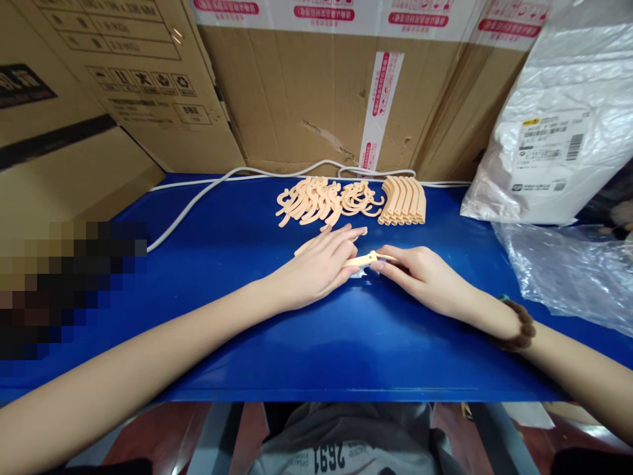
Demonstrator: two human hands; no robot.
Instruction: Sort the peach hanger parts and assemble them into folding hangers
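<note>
Between my hands is a pale beige plastic handle-like part [363,260], lying sideways just above the table. My left hand [324,260] pinches its left end between thumb and fingers. My right hand [425,272] pinches a thin curved beige strip [386,256] at the part's right end; whether the strip is seated inside cannot be seen. Another beige piece [298,251] shows partly from behind my left hand. Beyond lie a pile of flat curved beige pieces [309,203], thin hook-shaped pieces [357,198] and a neat row of curved hollow handle parts [404,201].
The blue table [316,349] backs onto a large cardboard box [306,92], with another box [148,86] at left. A white cable [198,204] runs along the back. On the right are a white plastic bag [548,152] and clear plastic film [568,264].
</note>
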